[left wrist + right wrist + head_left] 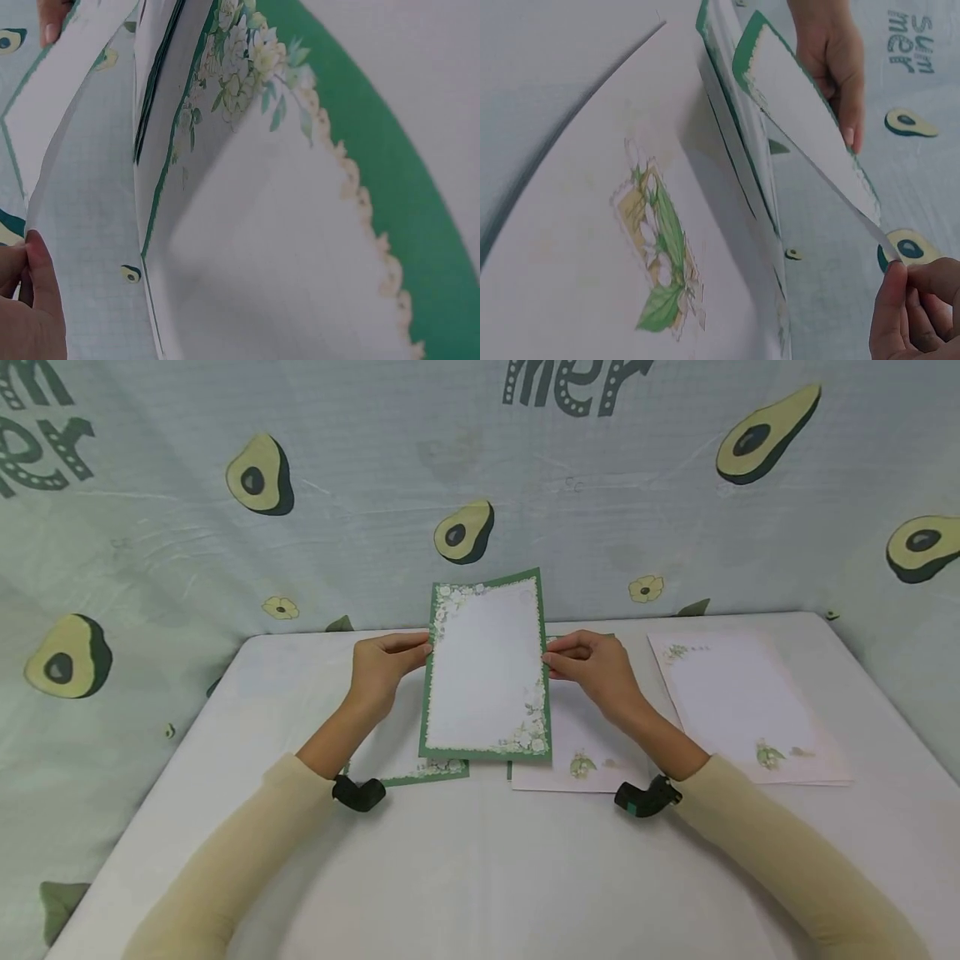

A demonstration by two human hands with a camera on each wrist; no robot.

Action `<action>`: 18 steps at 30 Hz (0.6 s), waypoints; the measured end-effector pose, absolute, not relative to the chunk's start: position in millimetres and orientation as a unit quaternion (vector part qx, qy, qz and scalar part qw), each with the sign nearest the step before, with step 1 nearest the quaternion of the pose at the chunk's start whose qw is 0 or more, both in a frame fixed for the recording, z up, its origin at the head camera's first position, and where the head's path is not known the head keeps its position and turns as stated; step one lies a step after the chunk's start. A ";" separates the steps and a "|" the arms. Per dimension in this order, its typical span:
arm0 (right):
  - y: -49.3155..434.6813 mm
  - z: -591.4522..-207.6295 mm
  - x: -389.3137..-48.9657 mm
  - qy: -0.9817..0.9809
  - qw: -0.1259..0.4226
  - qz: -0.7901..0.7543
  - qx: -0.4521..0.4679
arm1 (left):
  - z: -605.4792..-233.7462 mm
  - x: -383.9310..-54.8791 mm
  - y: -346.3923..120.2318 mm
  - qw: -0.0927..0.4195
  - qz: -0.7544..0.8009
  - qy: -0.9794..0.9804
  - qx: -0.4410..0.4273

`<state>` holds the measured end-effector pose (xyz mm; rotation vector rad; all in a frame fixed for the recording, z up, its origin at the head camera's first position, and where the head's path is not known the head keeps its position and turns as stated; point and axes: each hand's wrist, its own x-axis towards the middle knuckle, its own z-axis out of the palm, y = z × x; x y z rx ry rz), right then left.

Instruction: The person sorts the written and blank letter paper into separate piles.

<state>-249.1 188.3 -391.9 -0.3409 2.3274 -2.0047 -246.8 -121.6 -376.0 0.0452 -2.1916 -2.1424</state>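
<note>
A sheet of paper (486, 668) with a green border and white flowers is held up off the table in the head view. My left hand (384, 670) pinches its left edge between thumb and fingers. At the opposite edge, my right hand (596, 670) pinches it the same way. Below it on the left lies another green-bordered sheet (397, 752), partly covered. Pale pink paper (585, 752) with a small flower print lies under the right hand, over a green-edged sheet that barely shows. Both wrist views show the raised paper (810, 127) gripped at its edges.
More pink flower-printed sheets (750, 710) lie stacked at the right of the white table (480, 877). Behind the table hangs a pale cloth (360, 460) printed with avocados. A small black device (358, 793) sits on each wrist.
</note>
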 end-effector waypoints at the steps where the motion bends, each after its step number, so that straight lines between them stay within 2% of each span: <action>1: 186.2 -391.4 -249.3 0.752 0.025 -0.649 -0.111 | -375.9 -246.2 -123.2 0.037 -0.697 -0.716 0.016; 18: 145.4 -391.7 -246.9 0.729 0.047 -0.671 -0.126 | -380.0 -236.0 -162.6 0.038 -0.677 -0.733 0.056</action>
